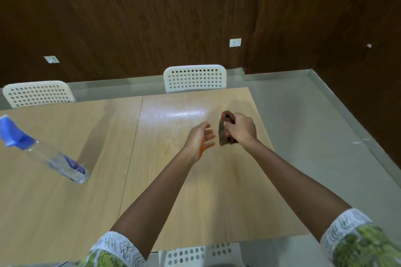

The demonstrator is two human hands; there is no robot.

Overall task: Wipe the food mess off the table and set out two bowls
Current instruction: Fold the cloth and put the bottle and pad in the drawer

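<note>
- The light wooden table (65,201) fills the lower part of the head view; all places below are given relative to it.
- The right hand (240,129) is raised over the table's far right part, near its right edge, with its fingers curled tightly around a bunched dark brown cloth (223,134).
- The cloth hangs from the left side of that fist, crumpled; a small black part shows at its top, too blurred to identify.
- The left hand (200,137) is held over the table just left of the cloth, palm turned toward it, fingers loosely spread and relaxed, holding nothing.
- An orange smear shows on the heel of the left palm.
- Whether the left fingertips touch the cloth cannot be told; a narrow gap seems to lie between them.
- A clear spray bottle (54,158) with a blue trigger head stands on the table's left part, well apart from both hands.
- A bright patch of reflected light lies on the tabletop beyond the left hand, towards the far edge.
- Two white perforated chairs stand behind the table's far edge: one (195,79) near the middle, another (38,93) to the left.
- A third white chair (188,254) shows at the table's near edge, between the person's forearms.
- Patterned white and green sleeves (355,238) cover the upper arms.
</note>
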